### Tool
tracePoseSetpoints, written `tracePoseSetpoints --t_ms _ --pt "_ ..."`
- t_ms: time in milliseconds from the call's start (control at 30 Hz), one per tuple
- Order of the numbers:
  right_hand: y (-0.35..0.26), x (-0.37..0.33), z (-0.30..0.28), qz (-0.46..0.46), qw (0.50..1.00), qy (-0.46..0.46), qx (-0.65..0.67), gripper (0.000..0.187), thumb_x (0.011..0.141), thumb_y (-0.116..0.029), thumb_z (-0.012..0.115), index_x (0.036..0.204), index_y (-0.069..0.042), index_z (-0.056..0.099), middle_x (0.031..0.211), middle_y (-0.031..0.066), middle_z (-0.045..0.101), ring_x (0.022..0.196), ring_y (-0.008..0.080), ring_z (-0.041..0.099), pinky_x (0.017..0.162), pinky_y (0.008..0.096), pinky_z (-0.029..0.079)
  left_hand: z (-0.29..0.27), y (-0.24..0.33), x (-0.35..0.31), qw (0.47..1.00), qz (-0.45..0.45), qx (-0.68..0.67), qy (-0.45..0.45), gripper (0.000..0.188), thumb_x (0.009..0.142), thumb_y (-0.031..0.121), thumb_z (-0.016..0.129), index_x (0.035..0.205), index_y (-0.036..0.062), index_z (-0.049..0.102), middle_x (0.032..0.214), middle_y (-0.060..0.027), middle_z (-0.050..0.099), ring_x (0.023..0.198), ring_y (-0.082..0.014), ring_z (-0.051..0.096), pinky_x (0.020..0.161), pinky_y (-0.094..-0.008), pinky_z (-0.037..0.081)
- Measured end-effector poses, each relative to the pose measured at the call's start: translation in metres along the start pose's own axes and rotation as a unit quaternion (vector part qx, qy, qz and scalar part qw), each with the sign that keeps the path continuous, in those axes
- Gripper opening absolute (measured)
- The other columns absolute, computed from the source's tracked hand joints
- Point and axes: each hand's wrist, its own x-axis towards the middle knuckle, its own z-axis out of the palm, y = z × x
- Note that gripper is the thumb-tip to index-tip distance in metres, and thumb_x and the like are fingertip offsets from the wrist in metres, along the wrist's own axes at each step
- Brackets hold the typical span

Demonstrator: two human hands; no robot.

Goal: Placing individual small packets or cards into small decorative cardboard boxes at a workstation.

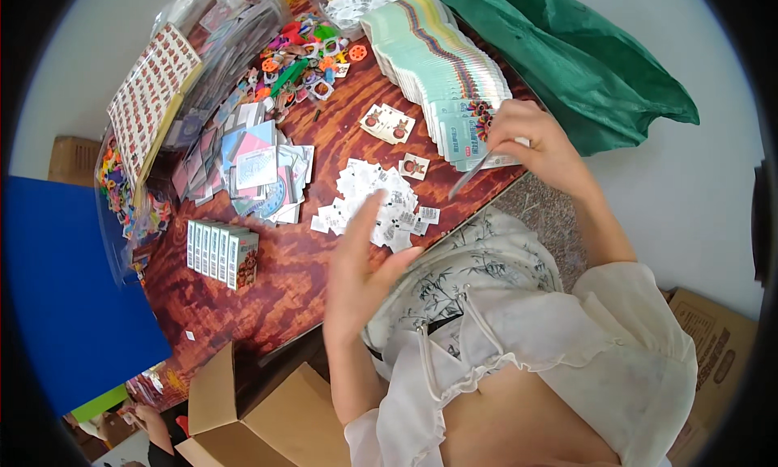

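Note:
My right hand (539, 147) pinches a thin flat carton (470, 175), seen nearly edge-on, at the near end of a long fanned stack of flattened pale-green cartons (438, 62). My left hand (361, 277) is raised over the table's near edge, thumb and index finger apart, holding nothing that I can see. Just beyond its fingertips lies a heap of small white printed slips (365, 191). Small picture cards (389, 123) lie past that heap, and a single one (414, 166) rests beside it. Several folded small boxes (223, 254) stand in a row to the left.
Pastel cards (259, 171) and colourful small trinkets (300, 58) are piled at the back left, near a sheet of printed pictures (154, 98). A green plastic bag (575, 54) lies back right. An open cardboard box (267, 418) sits below the near edge. Another person's hand (146, 418) shows lower left.

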Motion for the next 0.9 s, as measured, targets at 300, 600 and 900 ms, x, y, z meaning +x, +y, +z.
tracePoseSetpoints --t_ms 300,600,900 --pt "-0.076 0.024 0.082 -0.270 0.957 -0.100 0.022 0.014 0.074 -0.010 0.071 0.086 -0.005 0.064 0.104 0.0095 0.059 0.104 0.0305 0.055 0.097 0.0451 0.040 0.035 -0.035 -0.006 0.814 -0.206 -0.513 -0.180 0.076 0.076 0.017 0.080 0.139 -0.0030 0.043 0.126 -0.0107 0.058 0.119 -0.0188 0.055 0.104 -0.0330 0.041" --pt "-0.053 0.025 0.114 -0.120 0.968 -0.110 0.190 0.019 0.082 -0.019 0.072 0.090 -0.003 0.068 0.139 0.0156 0.052 0.131 0.0323 0.043 0.108 0.0436 0.031 0.037 -0.044 -0.025 0.718 -0.152 -0.667 -0.126 0.079 0.066 0.012 0.084 0.135 -0.0024 0.048 0.122 -0.0186 0.063 0.116 -0.0304 0.063 0.101 -0.0407 0.050" --pt "-0.063 0.015 0.127 0.096 0.872 -0.083 0.473 0.021 0.096 -0.016 0.059 0.102 0.000 0.072 0.107 0.0082 0.063 0.097 0.0149 0.058 0.076 0.0261 0.045 0.040 -0.053 -0.034 0.840 -0.136 -0.525 0.008 0.035 0.084 0.011 0.078 0.116 0.0003 0.067 0.106 -0.0066 0.071 0.094 -0.0158 0.068 0.084 -0.0309 0.054"
